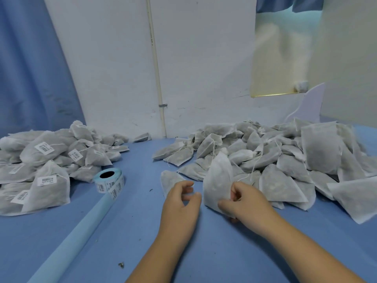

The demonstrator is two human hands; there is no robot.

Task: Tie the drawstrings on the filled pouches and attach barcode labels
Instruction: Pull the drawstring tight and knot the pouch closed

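1. Your right hand [244,201] pinches an upright pouch [218,180] at centre. Your left hand [181,199] curls just beside it; I cannot tell whether it holds a string.
2. Labelled pile [40,160] at left, unlabelled pile [285,156] at right, label roll [109,179] left of centre.
3. Blue table [102,252], white wall [114,68], blue curtain [24,68] upper left.

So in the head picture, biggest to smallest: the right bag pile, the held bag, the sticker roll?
Largest: right bag pile.
Next: held bag.
Smallest: sticker roll.
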